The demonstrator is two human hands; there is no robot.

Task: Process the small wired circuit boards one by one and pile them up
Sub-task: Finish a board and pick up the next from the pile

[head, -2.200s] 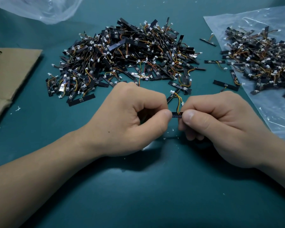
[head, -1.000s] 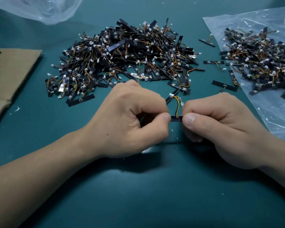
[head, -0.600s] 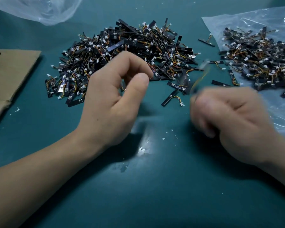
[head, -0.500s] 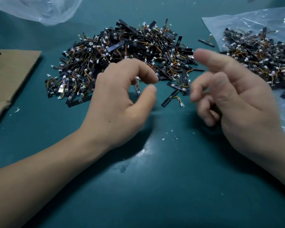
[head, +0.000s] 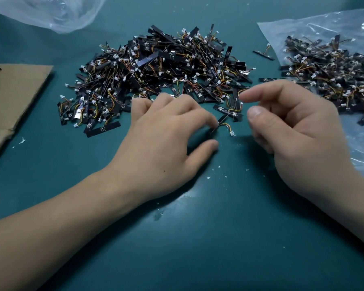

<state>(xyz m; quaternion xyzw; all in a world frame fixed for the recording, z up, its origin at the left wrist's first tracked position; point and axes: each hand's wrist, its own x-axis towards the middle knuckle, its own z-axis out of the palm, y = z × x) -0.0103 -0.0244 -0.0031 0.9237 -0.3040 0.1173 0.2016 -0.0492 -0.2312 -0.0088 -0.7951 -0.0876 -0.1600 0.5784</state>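
Note:
A big heap of small black circuit boards with orange and yellow wires and white plugs (head: 162, 74) lies in the middle of the teal mat. A second heap (head: 332, 74) rests on clear plastic at the right. One loose board (head: 222, 122) lies just below the big heap, its wire curling to the right. My left hand (head: 166, 139) is flat and open, its index fingertip touching that board's lower end. My right hand (head: 290, 131) hovers open to the right of it, thumb and forefinger apart, holding nothing.
A clear plastic sheet (head: 332, 32) lies under the right heap. A crumpled plastic bag (head: 51, 13) sits at the top left. Brown cardboard (head: 11, 95) lies at the left edge. White crumbs (head: 214, 173) dot the teal mat (head: 198, 238) near my hands.
Both hands pinched one board, then let go; the right hand flicked it toward the right heap. The left hand has since dropped to the loose board below the big heap.

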